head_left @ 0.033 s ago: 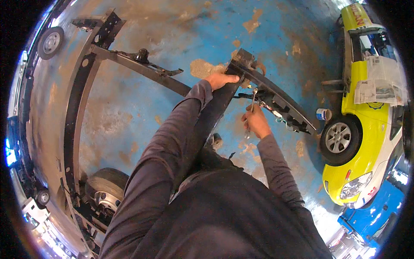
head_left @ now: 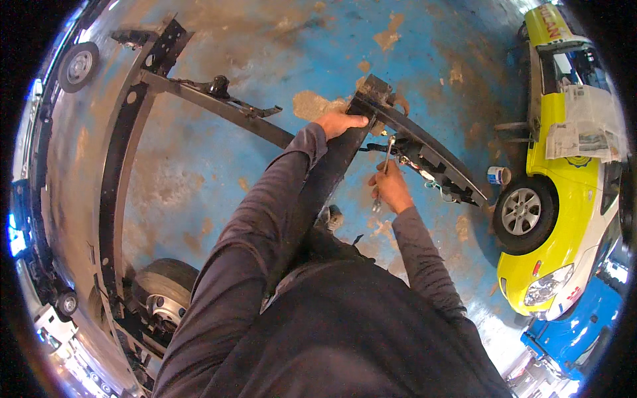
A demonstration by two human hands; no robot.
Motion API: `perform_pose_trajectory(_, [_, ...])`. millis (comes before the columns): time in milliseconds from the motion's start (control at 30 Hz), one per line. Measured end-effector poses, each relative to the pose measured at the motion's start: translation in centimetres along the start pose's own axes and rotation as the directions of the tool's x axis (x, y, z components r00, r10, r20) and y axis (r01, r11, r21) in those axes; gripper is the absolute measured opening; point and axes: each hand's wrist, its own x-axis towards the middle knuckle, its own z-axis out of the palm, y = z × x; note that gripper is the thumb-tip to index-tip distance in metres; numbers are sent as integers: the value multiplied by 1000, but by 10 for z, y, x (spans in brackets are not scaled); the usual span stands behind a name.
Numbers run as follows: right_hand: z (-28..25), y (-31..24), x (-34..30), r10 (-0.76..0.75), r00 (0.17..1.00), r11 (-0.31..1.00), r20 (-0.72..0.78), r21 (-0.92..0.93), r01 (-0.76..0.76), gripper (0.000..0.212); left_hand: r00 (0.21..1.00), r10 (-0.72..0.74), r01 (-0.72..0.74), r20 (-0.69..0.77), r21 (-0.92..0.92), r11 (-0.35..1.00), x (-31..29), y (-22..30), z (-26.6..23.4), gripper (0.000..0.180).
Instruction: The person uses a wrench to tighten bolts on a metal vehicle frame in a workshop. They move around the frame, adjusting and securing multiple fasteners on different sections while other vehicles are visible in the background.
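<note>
- Slightly toward the black frame rail [head_left: 342,152], the right hand [head_left: 394,188] and wrench [head_left: 389,156] had been shifted.
- Right of the rail, the wrench was gripped in curled fingers, its upper end held near the curved crossmember [head_left: 446,154]; whether a bolt was engaged could not be told.
- Atop the rail's far end, the left hand [head_left: 337,123] was braced; its hidden fingers could not be judged.
- If pulled off-angle, the wrench might be slipped loose, and wiring [head_left: 428,176] right of the rail snagged.

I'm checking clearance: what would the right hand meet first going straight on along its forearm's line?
Probably the frame corner by the left hand, though a thin dark part may come first; depth is unclear.
</note>
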Motion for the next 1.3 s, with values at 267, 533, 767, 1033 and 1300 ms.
perform_pose_trajectory(267, [36, 7, 25, -34, 990, 998, -134, 54, 42, 25, 995, -92, 94, -23, 59, 994, 5, -9, -10, 47])
perform_pose_trajectory(533, [54, 36, 45, -241, 909, 958, -339, -234, 167, 28, 998, 56, -60, 25, 209, 976, 8, -11, -9, 43])
perform_pose_trajectory(767, [37, 17, 34, -120, 960, 984, -251, -159, 81, 24, 1000, -9, 7, 11, 154, 988, 17, -21, -13, 40])
perform_pose_trajectory(1033, [47, 51, 53, -226, 926, 959, -302, -234, 158, 28, 999, 43, -47, 25, 209, 977, 15, -19, -14, 52])
perform_pose_trajectory(1300, [49, 36, 42, -201, 938, 976, -282, -142, 166, 22, 1000, -6, 14, -25, 308, 951, 5, -4, -8, 55])
